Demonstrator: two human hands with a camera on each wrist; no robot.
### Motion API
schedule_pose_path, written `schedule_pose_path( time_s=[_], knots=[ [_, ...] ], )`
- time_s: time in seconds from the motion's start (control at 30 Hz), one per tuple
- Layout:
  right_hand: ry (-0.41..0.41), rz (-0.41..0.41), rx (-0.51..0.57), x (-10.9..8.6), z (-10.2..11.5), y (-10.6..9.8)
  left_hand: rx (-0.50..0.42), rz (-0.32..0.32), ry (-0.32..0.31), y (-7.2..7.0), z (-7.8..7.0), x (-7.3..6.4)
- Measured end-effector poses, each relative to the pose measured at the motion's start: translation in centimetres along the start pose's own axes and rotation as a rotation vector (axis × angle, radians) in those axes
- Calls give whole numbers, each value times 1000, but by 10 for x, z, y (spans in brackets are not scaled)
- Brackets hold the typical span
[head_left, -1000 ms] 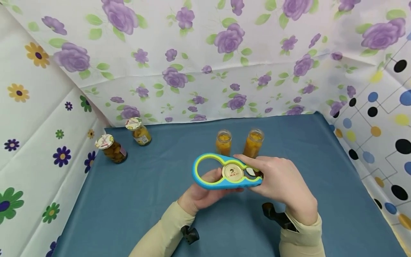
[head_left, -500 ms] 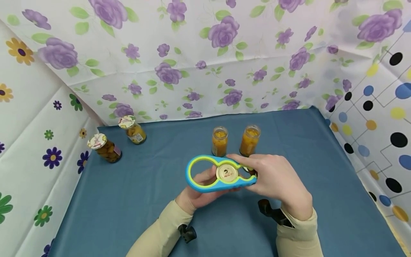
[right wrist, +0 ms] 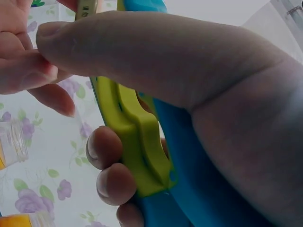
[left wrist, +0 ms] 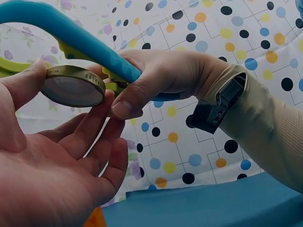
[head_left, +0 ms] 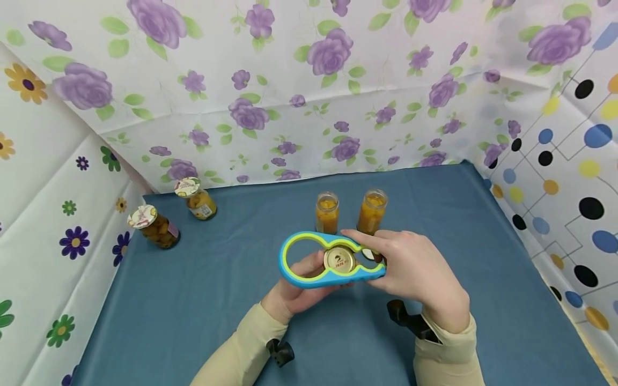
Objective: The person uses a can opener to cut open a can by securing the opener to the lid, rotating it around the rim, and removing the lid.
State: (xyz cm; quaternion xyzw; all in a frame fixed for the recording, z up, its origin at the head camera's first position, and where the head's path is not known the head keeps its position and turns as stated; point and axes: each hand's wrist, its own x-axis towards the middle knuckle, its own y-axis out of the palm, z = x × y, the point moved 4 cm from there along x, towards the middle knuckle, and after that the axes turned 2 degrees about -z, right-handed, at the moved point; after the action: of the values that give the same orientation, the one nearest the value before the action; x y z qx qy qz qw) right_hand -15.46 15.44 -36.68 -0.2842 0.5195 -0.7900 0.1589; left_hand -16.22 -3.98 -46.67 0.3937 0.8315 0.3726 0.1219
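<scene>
My right hand [head_left: 415,262] grips the narrow end of a blue jar opener [head_left: 286,257] with a yellow-green lining [right wrist: 135,137], its fingers curled round the far edge. A gold metal lid [head_left: 339,260] sits in the opener's middle opening, tilted. My left hand [head_left: 294,294] reaches from below, and its thumb and fingertips pinch the rim of that lid [left wrist: 73,87]. In the left wrist view no jar is under the lid. A small white piece [head_left: 369,254] shows through the opener's end opening, beside the right fingers; most of it is hidden.
Two lidless glass jars with orange contents, one on the left [head_left: 327,213] and one on the right [head_left: 373,212], stand behind the opener. Two lidded jars, one brown [head_left: 161,230] and one yellow [head_left: 200,203], are at the back left of the blue cloth [head_left: 232,241]. Patterned curtains [head_left: 289,80] surround it.
The gold lid has tilted and shifted slightly within the opener's middle opening. Both hands keep their holds. The whole head view has shifted somewhat to the left.
</scene>
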Motion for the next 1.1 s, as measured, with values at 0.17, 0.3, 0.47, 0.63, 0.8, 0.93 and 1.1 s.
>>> schedule_pose_path(
  time_s=[0.17,0.3,0.47,0.63,0.8,0.93,1.1],
  knots=[
    [-5,-12,-13,-1,0,0,5,-1,7,-2,1,-1],
    [0,-24,-13,-1,-2,-2,26,-1,20,-5,0,0],
    [16,-42,-17,-3,-5,-4,48,-41,31,-12,0,2],
    [26,-59,-31,-4,-8,-6,57,-71,43,-18,-1,3],
    [65,-67,-27,-7,-13,-9,40,-85,81,-22,-4,1],
    [95,-73,-32,-10,-18,-10,4,-153,98,-27,-7,-1],
    [138,-70,-30,-12,-24,-13,27,-215,106,-34,-9,-1]
  ],
)
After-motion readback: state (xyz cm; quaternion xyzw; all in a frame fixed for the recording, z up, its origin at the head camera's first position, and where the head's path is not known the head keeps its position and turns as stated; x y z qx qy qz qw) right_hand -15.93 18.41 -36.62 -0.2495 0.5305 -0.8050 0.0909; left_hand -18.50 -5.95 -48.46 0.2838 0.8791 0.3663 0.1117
